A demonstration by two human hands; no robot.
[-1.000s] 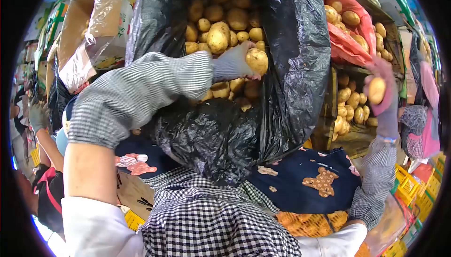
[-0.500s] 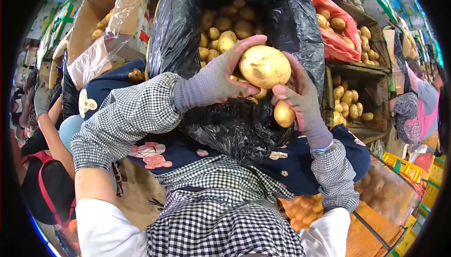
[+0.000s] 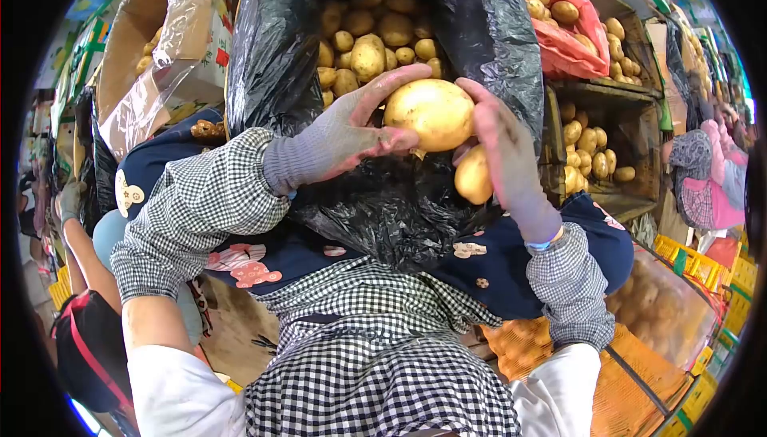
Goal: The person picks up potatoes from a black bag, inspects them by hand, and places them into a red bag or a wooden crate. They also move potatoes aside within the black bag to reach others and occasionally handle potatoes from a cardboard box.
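Observation:
Both my hands wear stained purple-grey gloves and are above the near edge of a box lined with a black plastic bag (image 3: 276,45). My left hand (image 3: 351,129) grips a large pale potato (image 3: 430,115) from its left side, thumb below and fingers over the top. My right hand (image 3: 507,145) has its fingers along the right side of that potato. A smaller potato (image 3: 474,175) sits against the palm of my right hand, and its thumb is mostly hidden behind. Inside the bag lie several potatoes (image 3: 368,57) of mixed sizes.
On the right stand a red bag (image 3: 551,45) of potatoes and a wooden crate (image 3: 631,201) with potatoes. A cardboard box (image 3: 152,29) with clear plastic is at left. An orange mesh sack (image 3: 591,389) lies lower right. Another person's arm (image 3: 88,249) shows at far left.
The large potato has shifted slightly left and down in my hands. My right hand has turned, its fingers now flatter along the potatoes. The view has shifted a little.

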